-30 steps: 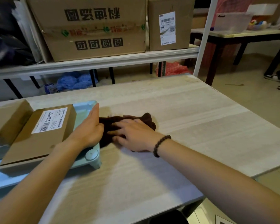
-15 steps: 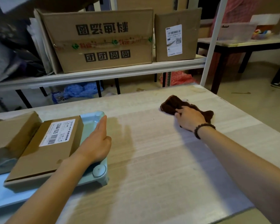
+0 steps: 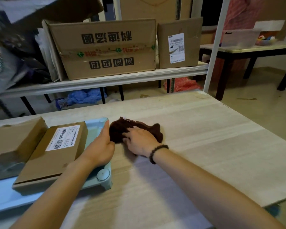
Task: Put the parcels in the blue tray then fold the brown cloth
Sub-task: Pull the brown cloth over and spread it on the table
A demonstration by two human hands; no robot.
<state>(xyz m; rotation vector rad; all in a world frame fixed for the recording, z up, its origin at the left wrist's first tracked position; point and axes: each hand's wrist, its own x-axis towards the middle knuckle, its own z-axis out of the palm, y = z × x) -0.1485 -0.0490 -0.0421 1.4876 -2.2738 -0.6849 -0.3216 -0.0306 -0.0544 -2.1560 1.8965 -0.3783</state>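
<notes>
Two labelled parcels [image 3: 56,149] lying in the blue tray [image 3: 97,128]. Brown cloth [image 3: 120,131] bunched on the surface beside it. Left grip [image 3: 101,146] flat, empty; right grip [image 3: 139,141] spread, pressing cloth. Risk: folding over creases, snagging on tray edge.

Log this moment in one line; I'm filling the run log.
parcels: in blue tray | brown cloth: bunched, unfolded | right hand: on cloth | left hand: at tray edge
</notes>
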